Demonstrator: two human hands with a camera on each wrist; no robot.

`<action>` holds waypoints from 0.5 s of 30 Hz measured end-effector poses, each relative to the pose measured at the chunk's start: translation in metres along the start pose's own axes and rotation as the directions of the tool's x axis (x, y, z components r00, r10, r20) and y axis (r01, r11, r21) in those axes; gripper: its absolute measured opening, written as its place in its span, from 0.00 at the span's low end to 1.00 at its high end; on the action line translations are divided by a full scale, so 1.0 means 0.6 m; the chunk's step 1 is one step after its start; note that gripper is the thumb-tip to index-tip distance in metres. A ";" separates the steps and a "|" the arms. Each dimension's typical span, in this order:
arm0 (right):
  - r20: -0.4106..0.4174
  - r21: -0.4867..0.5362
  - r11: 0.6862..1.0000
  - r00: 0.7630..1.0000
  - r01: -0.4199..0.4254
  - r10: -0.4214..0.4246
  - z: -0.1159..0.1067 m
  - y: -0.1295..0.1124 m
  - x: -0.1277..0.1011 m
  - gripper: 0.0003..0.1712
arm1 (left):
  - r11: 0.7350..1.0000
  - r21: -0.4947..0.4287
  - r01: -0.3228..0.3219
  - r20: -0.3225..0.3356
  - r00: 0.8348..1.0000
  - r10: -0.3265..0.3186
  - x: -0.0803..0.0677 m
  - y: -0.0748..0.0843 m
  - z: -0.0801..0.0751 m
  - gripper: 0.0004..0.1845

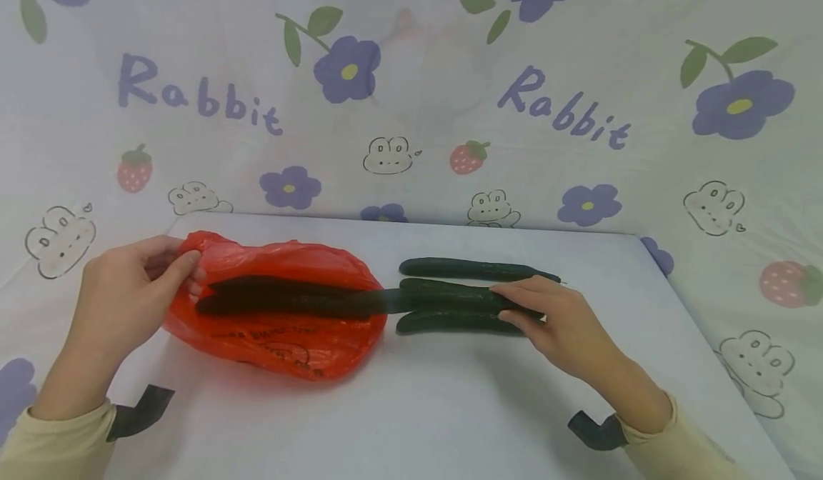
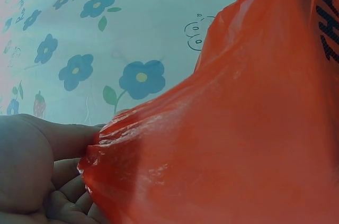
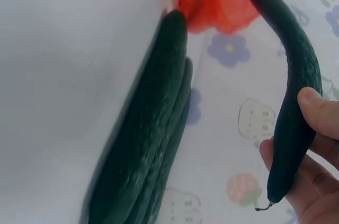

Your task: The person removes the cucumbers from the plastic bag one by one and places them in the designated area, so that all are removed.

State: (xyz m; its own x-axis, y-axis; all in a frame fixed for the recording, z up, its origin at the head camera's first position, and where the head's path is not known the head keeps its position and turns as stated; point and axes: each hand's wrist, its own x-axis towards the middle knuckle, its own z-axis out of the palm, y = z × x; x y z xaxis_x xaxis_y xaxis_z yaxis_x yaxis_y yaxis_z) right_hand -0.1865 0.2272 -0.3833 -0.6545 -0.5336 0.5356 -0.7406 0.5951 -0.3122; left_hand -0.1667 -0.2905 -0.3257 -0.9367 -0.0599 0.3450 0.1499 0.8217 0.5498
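Observation:
My left hand (image 1: 125,294) pinches the edge of a thin red plastic bag (image 1: 257,351) between thumb and fingers. Dark, long cucumber shapes (image 1: 270,298) show within the bag's outline in the head view. In my right hand (image 1: 572,326) is a curved dark green cucumber (image 3: 296,70), gripped near its stem end and held up off the table in the right wrist view. Beside and below it, several more cucumbers (image 3: 143,123) lie side by side on the table. The left wrist view shows the bunched bag edge (image 2: 111,134) at the fingers.
A white table (image 1: 411,423) reaches to a cloth backdrop (image 1: 411,87) printed with rabbits, flowers and strawberries. The farthest cucumber (image 1: 469,269) lies toward the table's back edge. Dark straps (image 1: 141,412) stick out at both wrists.

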 end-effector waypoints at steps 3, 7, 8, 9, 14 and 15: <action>0.008 -0.011 1.000 1.000 -0.016 0.016 -0.014 0.005 -0.011 0.28 | 1.000 -0.007 -0.003 0.003 1.000 0.003 0.000 0.000 -0.001 0.12; 0.020 -0.026 0.999 0.999 -0.041 0.041 -0.027 0.015 -0.023 0.28 | 1.000 -0.002 0.004 0.010 1.000 -0.004 0.000 0.001 -0.001 0.12; 0.020 -0.033 0.998 0.999 -0.044 0.045 -0.030 0.018 -0.027 0.27 | 1.000 0.000 0.006 0.012 1.000 -0.006 0.000 0.001 -0.001 0.12; 0.020 -0.033 0.998 0.999 -0.048 0.048 -0.032 0.020 -0.030 0.27 | 1.000 -0.002 0.007 0.017 1.000 -0.007 0.001 0.001 -0.001 0.13; 0.008 -0.045 0.997 0.998 -0.055 0.055 -0.040 0.030 -0.050 0.28 | 1.000 -0.011 0.010 0.028 1.000 -0.009 0.002 0.003 0.001 0.13; 0.008 -0.044 0.997 0.998 -0.057 0.057 -0.042 0.032 -0.053 0.28 | 1.000 -0.012 0.010 0.029 1.000 -0.010 0.002 0.003 0.002 0.13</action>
State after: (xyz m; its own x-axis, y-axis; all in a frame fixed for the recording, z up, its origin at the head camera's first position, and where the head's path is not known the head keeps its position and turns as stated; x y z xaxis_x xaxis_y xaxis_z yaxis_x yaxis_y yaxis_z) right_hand -0.1761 0.2708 -0.3870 -0.6970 -0.5033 0.5108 -0.6947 0.6505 -0.3070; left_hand -0.1679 -0.2884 -0.3248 -0.9468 -0.0520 0.3176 0.1439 0.8143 0.5624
